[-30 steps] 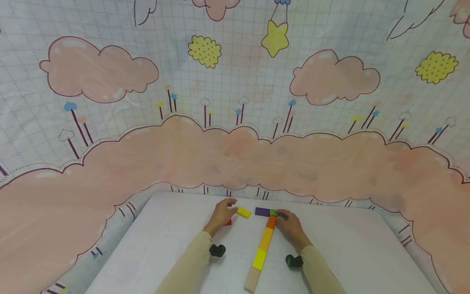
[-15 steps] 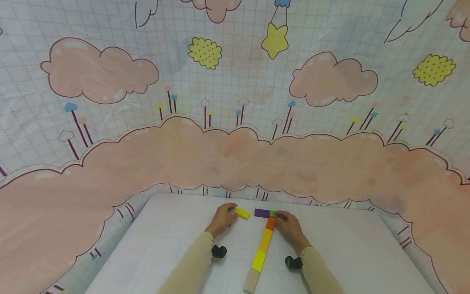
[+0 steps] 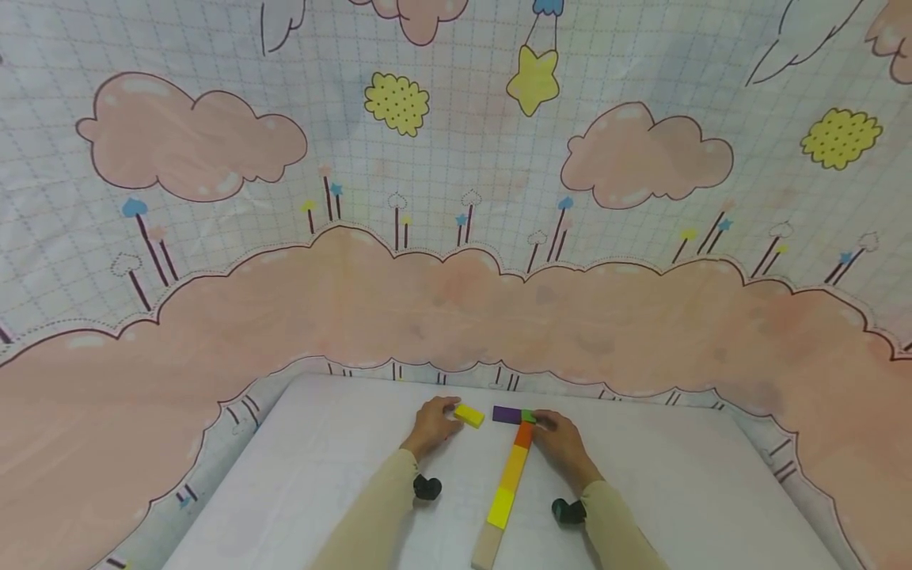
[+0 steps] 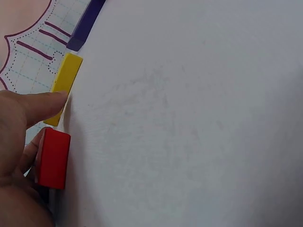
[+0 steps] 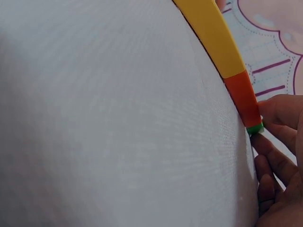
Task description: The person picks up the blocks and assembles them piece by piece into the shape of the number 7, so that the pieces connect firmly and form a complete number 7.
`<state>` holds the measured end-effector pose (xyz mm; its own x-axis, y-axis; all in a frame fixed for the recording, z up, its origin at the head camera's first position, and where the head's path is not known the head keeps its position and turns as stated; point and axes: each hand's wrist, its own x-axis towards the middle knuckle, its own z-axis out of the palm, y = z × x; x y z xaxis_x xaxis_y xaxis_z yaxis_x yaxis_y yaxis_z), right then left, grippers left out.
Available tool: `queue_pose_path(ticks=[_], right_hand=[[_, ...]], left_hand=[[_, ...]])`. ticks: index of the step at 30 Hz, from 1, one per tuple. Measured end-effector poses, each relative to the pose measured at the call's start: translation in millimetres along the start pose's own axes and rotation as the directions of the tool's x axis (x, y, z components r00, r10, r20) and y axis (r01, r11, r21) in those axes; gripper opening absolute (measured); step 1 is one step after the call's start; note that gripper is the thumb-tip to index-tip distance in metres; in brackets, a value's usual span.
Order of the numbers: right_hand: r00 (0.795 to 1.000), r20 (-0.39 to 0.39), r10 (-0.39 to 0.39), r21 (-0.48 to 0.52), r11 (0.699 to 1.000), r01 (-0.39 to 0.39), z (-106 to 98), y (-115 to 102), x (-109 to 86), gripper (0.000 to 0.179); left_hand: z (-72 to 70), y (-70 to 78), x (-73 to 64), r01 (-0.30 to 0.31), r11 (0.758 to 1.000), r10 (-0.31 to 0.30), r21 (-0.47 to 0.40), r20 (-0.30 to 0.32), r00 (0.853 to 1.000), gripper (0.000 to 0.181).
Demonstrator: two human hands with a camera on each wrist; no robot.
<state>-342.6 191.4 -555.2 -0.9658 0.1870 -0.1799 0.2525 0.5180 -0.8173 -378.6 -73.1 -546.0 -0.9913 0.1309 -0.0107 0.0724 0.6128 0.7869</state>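
Note:
In the head view, my left hand [image 3: 432, 425] pinches the left end of a yellow block [image 3: 469, 416]. The left wrist view has a finger lying against that yellow block [image 4: 67, 75], and a red block [image 4: 55, 158] sits close against the hand; whether it is gripped is unclear. My right hand [image 3: 565, 445] pinches a small green block [image 3: 528, 416], mostly hidden by fingers in the right wrist view. The green block touches a purple block [image 3: 507, 415] on its left and the orange block [image 5: 243, 98] at the top of a slanting row.
Below the orange block run an amber block [image 3: 514, 469], another yellow block [image 3: 502, 507] and a plain wood block [image 3: 488, 545], end to end. A white table [image 3: 285, 475] lies under everything. Behind it hangs a cloud-patterned cloth [image 3: 456, 309].
My left hand has come down a little at the yellow block's left end, covering nearly all of the red block. The right hand stays at the green block.

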Motion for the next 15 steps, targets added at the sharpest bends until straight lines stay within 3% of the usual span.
queue_pose_path(ticks=[5,15], right_hand=[[1.0,0.004,-0.007,-0.001,1.0,0.007,-0.5,1.1,0.8,0.037],[1.0,0.01,-0.008,-0.007,1.0,0.009,-0.1,0.2,2.2,0.038]], left_hand=[[2.8,-1.2,-0.6,-0.008,0.999,0.009,0.032,-0.015,1.0,0.046],[2.5,-3.4,-0.2,-0.003,1.0,0.002,-0.011,-0.027,1.0,0.032]])
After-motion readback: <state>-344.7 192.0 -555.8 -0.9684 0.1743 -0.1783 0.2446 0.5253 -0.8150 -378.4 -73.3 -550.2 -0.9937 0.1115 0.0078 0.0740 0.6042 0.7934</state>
